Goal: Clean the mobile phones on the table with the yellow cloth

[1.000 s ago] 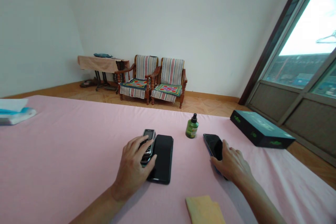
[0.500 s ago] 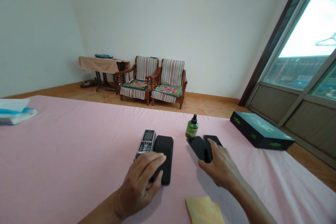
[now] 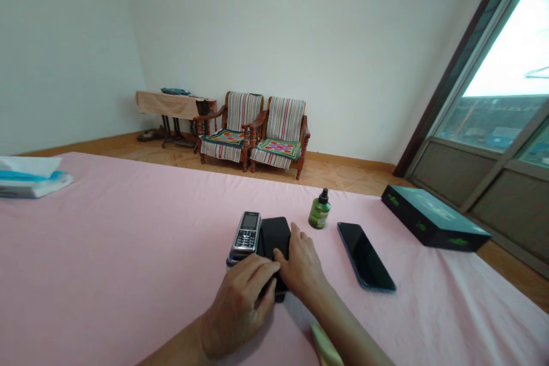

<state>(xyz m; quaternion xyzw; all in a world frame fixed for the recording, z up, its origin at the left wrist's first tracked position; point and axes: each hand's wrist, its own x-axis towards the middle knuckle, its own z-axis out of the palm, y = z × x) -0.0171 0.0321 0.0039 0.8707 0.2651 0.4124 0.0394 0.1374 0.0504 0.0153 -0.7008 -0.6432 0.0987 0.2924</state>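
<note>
A black smartphone lies on the pink cloth at the middle, and I cannot tell whether a second one lies stacked with it. A small keypad phone lies right against its left side. My left hand curls over the smartphone's near end, fingers together. From the right, my right hand rests on the same phone, fingers on its top and right edge. Both hands touch each other there. Another black smartphone lies alone to the right, screen up.
A green pump bottle stands behind the phones. A long black box lies at the right edge, a tissue pack at the far left. A yellow cloth peeks out under my right forearm. Two striped chairs stand by the far wall.
My right hand carried a black phone leftward from beside the right smartphone to the middle phones. My left hand slid off the keypad phone onto the smartphone's near end.
</note>
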